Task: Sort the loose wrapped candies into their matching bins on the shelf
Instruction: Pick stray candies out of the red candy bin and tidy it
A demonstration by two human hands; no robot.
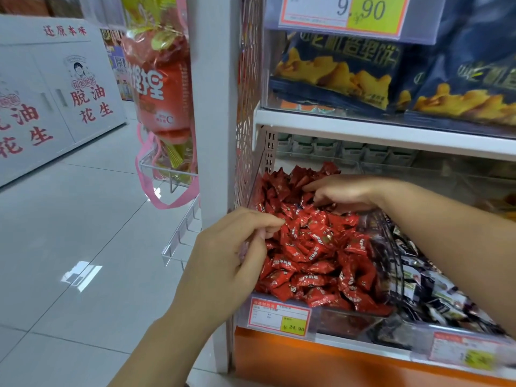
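Your left hand (pixel 234 247): bare; forearm (pixel 173 331) bare too
Your right hand (pixel 343 192): bare; forearm bare to the frame edge

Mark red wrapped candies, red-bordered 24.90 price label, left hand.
red wrapped candies (pixel 321 247): head view, pile's middle.
red-bordered 24.90 price label (pixel 280 317): head view, white middle.
left hand (pixel 231 247): head view, its back.

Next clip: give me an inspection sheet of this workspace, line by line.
Surface: clear shelf bin with a price label on its front.
Job's things: red candies heaped in it; black-and-white candies in the next bin, past a wire divider.
Clutter: nothing seen.
Grippers: left hand has its fingertips at the pile's near-left edge; right hand is curled on the pile's back; grip unclear for both.
Cables: nothing seen.
Surroundings: blue snack bags above, hanging red bag, tiled floor.
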